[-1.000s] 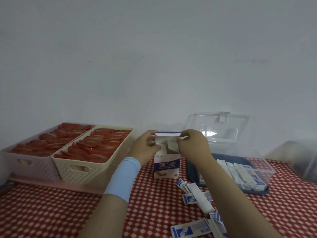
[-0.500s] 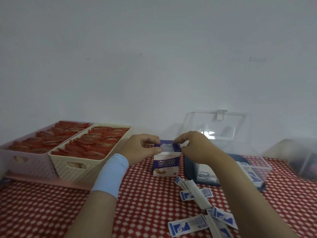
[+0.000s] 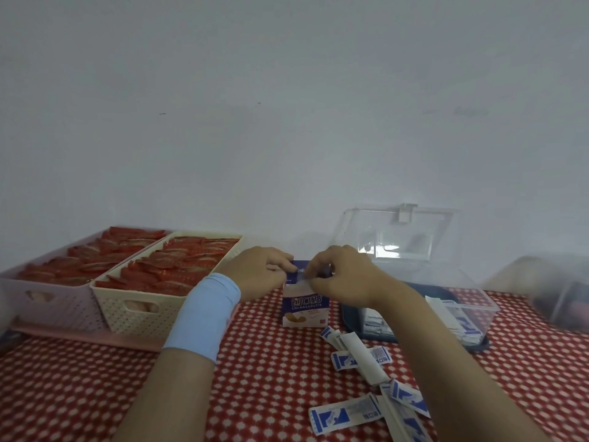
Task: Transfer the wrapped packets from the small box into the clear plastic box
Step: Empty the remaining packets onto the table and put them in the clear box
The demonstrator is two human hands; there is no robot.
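Hands meet at centre frame: left hand [image 3: 258,273] and right hand [image 3: 342,277] each pinch the top of the upright small box [image 3: 302,309]. Wrapped packets [image 3: 345,414] lie loose lower right on the checked cloth [image 3: 95,393]; clear plastic box [image 3: 471,309] stands open at right.

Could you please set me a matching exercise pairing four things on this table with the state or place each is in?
Things:
1. small box
2. clear plastic box
3. cream basket
4. loose packets

States or places:
A. full of red wrappers
B. lying on the checked cloth
C. lid raised
D. left hand and right hand pinching its top

Pairs: 1-D, 2-C, 3-A, 4-B
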